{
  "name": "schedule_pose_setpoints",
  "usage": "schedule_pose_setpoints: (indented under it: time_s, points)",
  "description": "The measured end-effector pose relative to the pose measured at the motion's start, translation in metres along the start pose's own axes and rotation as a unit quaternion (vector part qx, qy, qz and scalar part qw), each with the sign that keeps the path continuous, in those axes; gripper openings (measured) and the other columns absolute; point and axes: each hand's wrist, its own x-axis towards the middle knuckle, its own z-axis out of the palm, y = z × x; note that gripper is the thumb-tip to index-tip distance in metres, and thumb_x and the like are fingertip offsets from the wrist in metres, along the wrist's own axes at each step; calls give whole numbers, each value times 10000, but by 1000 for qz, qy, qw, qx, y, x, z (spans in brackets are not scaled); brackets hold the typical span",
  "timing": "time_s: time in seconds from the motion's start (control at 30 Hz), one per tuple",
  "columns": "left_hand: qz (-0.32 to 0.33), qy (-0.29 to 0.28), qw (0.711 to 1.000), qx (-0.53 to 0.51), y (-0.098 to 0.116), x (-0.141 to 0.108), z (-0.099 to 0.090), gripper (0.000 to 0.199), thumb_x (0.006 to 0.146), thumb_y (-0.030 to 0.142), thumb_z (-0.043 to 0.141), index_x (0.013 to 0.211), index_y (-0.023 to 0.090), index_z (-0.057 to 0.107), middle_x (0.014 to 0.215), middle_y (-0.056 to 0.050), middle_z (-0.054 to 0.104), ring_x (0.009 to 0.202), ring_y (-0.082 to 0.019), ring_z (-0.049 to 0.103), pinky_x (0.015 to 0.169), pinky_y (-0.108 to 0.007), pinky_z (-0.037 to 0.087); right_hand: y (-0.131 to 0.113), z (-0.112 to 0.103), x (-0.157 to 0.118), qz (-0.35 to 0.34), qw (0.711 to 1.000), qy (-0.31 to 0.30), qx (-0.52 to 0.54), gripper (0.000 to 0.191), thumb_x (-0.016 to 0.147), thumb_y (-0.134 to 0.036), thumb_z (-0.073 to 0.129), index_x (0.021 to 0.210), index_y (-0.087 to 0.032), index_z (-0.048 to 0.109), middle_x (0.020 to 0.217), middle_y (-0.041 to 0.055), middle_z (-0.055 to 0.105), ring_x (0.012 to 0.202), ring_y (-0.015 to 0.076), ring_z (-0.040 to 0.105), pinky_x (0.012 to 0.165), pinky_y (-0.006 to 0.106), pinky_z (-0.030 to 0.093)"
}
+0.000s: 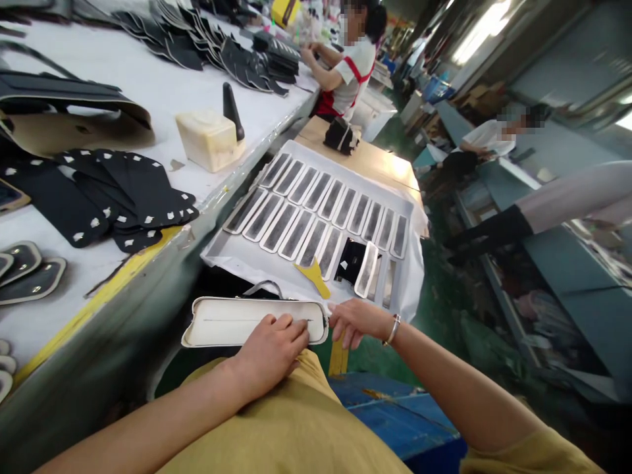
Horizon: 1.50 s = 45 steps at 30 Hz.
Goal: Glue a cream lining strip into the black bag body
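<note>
An unfinished bag [222, 322] lies across my lap, with a long, white rectangular face and raised rim turned up. A thin dark line runs along that face, and a strap loop [264, 287] shows behind it. My left hand [274, 345] grips the bag near its right half, fingers bent over the white face. At the bag's right end, my right hand [358, 321] has its thumb and fingers closed on the corner edge; whether something small is between them is hidden. Just beyond lies a tray [217, 253] of pale-rimmed dark strips [274, 230].
A yellow Y-shaped piece [315, 278] and a black piece [351, 260] lie in the tray. Along the left, a white-covered table [143, 72] carries black panels [83, 191], a black bag [64, 112] and a cream block [207, 138]. Co-workers [353, 72] sit farther off.
</note>
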Motion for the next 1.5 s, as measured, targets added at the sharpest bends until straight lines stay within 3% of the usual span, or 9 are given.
schedule_pose_setpoints:
  time_s: [0.1, 0.23, 0.53, 0.77, 0.9, 1.0, 1.2, 1.33, 1.5]
  points:
    - [-5, 8, 1000, -2, 1, -1, 2, 416, 751, 394, 647, 1104, 210, 528, 1227, -67, 522, 982, -223, 464, 722, -339, 338, -1, 14, 1, -33, 996, 31, -78, 310, 824, -433, 505, 692, -153, 496, 747, 90, 679, 500, 140, 619, 440, 234, 507]
    - [-18, 19, 1000, -4, 1, -3, 6, 383, 761, 384, 633, 1088, 210, 537, 1244, -69, 513, 986, -234, 461, 713, -345, 333, 1, 29, 9, -36, 989, 62, -128, 294, 832, -337, 477, 595, -164, 476, 663, 97, 657, 514, 152, 614, 479, 249, 506]
    - [-17, 36, 999, -15, -1, -4, 9, 295, 809, 363, 586, 1056, 203, 556, 1231, -63, 536, 976, -234, 469, 704, -349, 331, -7, 37, 11, 5, 993, 58, -105, 293, 814, -181, 383, 530, -171, 454, 612, 107, 643, 484, 155, 584, 510, 313, 517]
    - [-6, 38, 999, -15, -6, -2, 8, 149, 871, 219, 495, 986, 211, 589, 1179, -44, 575, 957, -200, 476, 695, -333, 344, 0, 35, 20, 17, 997, 35, -63, 284, 811, -181, 381, 553, -172, 500, 565, 90, 628, 479, 167, 588, 569, 363, 540]
    - [-13, 38, 999, -12, -5, -1, 9, 156, 864, 227, 510, 992, 222, 598, 1180, -41, 577, 949, -199, 477, 686, -331, 350, 0, 27, 15, 0, 999, 9, -33, 306, 853, -249, 369, 611, -161, 535, 636, 91, 656, 522, 161, 617, 557, 316, 543]
    - [-20, 45, 999, -18, -4, -1, 10, 157, 871, 224, 502, 996, 232, 597, 1181, -24, 585, 950, -201, 479, 682, -332, 343, 4, 16, 13, -18, 997, -63, 52, 419, 899, -343, 297, 720, -120, 603, 723, 115, 678, 584, 160, 649, 582, 292, 540]
    - [-22, 41, 998, -31, -3, 0, 8, 149, 867, 192, 496, 971, 221, 597, 1199, 6, 585, 942, -204, 475, 678, -338, 334, 29, 1, 25, -80, 962, -173, 197, 370, 844, -345, 404, 772, -53, 621, 739, 146, 688, 624, 188, 670, 564, 277, 525]
    - [-25, 37, 998, -35, -4, 0, 8, 158, 864, 199, 498, 983, 213, 600, 1208, -17, 581, 941, -205, 470, 680, -337, 332, 41, -2, 34, -124, 947, -195, 222, 351, 722, -414, 645, 774, -71, 592, 756, 132, 693, 633, 188, 670, 549, 267, 528]
    - [-27, 30, 998, -41, -5, 1, 10, 171, 882, 210, 477, 1005, 228, 596, 1220, 16, 574, 947, -203, 461, 679, -342, 331, 47, 0, 40, -124, 949, -172, 233, 444, 649, -483, 713, 784, -84, 575, 710, 86, 684, 583, 153, 655, 509, 226, 517]
